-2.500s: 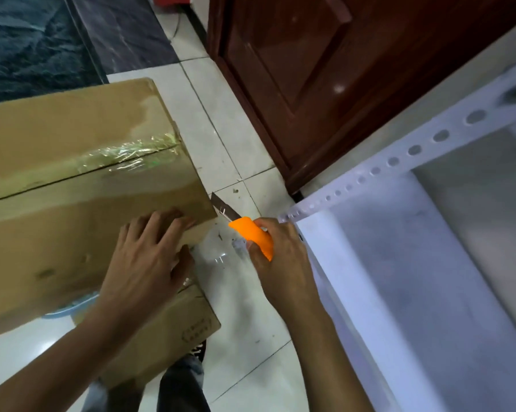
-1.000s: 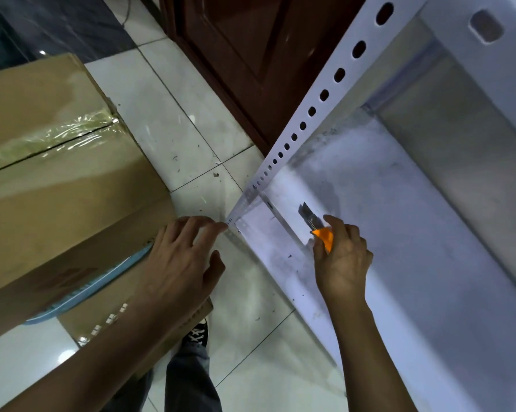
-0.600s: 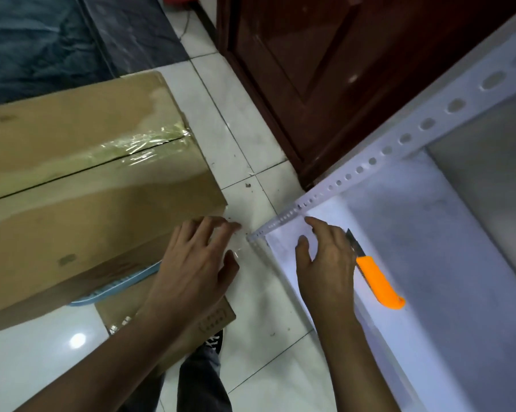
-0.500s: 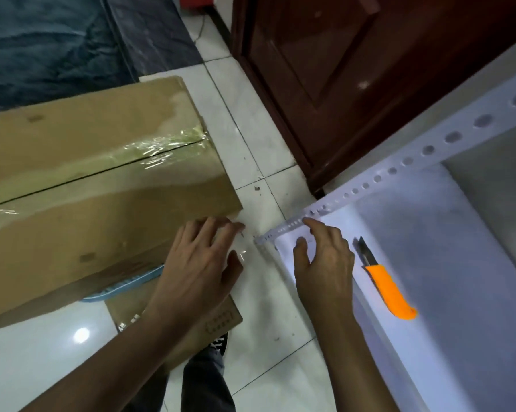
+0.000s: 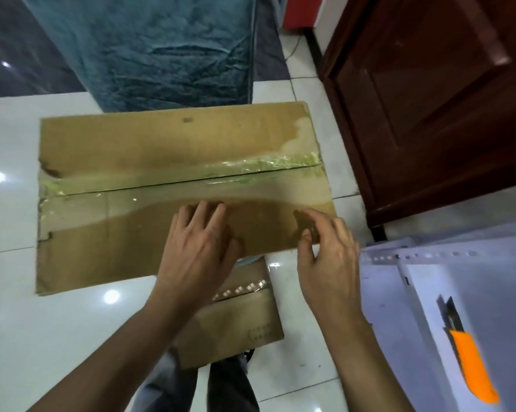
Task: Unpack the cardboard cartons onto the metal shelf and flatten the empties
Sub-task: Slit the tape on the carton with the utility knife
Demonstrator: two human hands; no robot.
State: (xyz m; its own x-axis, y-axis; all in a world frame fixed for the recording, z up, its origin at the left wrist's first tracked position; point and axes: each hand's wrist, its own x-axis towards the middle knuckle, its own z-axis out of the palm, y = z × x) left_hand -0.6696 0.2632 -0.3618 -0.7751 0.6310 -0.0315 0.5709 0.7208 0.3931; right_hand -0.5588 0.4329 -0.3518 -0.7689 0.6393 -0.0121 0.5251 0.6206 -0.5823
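A large brown carton (image 5: pixel 161 150) lies on the white tile floor, its top seam covered with clear tape. My left hand (image 5: pixel 200 248) rests flat on the near flap, fingers spread. My right hand (image 5: pixel 328 257) is at the carton's near right corner, with curled fingers and thumb pinching the flap's edge. A smaller carton (image 5: pixel 238 322) sits under the big one, close to my legs. The white metal shelf (image 5: pixel 429 292) is at the right, and an orange utility knife (image 5: pixel 470 361) lies on it with its blade out.
A dark red wooden door (image 5: pixel 429 99) stands behind the shelf at the upper right. A teal cloth (image 5: pixel 161 49) covers something beyond the carton. A perforated shelf post (image 5: pixel 399 257) runs along the shelf's edge near my right hand.
My right hand put the orange knife down on the shelf, then moved left to the carton's corner. My left hand slid onto the near flap. The view swung left over the carton.
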